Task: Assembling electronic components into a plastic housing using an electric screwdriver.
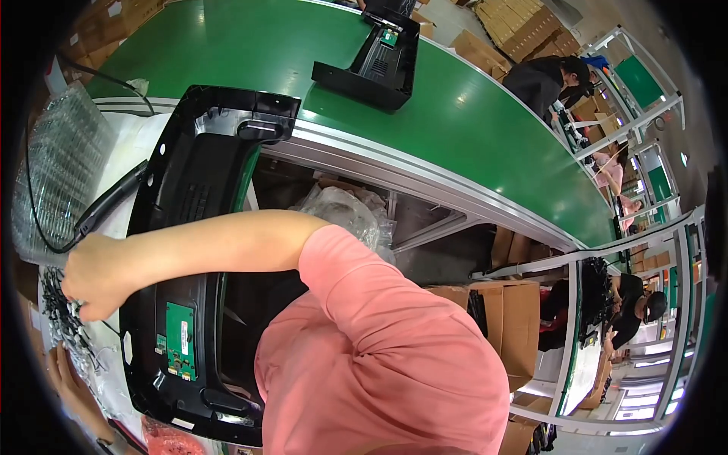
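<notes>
My right hand reaches across to the far left, fingers pinched at a heap of thin black and white cables. A short thin cable shows just below those fingers; its ends are hard to make out. Beside the heap, near the lower left rim, is my left hand, dim and distorted, its grip unclear. Under my right forearm lies a long glossy black plastic housing, open side up. A green circuit board sits in its near end, with a smaller board beside it.
Clear bubble-type packaging is stacked at the left, with a thick black cable beside it. A red plastic bag lies at the lower edge. Another black housing rests on the green conveyor. Cardboard boxes stand right; co-workers work beyond.
</notes>
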The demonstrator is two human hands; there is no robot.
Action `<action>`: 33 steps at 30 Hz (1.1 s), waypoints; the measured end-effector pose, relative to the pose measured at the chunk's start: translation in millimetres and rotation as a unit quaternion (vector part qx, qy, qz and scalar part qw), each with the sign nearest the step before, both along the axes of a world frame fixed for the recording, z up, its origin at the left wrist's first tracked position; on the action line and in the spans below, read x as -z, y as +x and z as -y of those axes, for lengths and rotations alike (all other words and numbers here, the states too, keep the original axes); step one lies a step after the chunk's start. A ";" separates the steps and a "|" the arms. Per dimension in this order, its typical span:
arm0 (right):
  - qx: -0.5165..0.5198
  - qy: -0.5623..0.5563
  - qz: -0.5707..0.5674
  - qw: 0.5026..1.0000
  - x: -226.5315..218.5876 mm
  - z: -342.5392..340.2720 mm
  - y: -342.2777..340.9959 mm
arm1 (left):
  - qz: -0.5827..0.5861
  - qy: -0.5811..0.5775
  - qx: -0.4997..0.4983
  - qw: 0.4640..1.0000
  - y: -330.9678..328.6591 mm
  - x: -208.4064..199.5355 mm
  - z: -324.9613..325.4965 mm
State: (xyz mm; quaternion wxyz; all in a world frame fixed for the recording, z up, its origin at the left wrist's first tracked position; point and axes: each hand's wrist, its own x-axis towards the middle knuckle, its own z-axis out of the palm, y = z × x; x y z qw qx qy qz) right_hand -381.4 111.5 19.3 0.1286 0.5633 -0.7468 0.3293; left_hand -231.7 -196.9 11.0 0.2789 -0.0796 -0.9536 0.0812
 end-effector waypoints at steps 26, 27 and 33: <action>-0.031 -0.035 0.032 0.998 -1.2 -41.1 100.3 | -0.044 0.213 0.037 0.975 56.9 -21.1 -217.4; 0.003 -0.009 -0.014 1.000 -0.5 -42.4 101.5 | -0.042 0.189 0.052 0.980 59.4 -20.4 -217.5; -0.096 0.025 0.201 0.974 23.2 -59.0 89.8 | 0.149 0.185 -0.006 0.971 74.2 -11.9 -213.5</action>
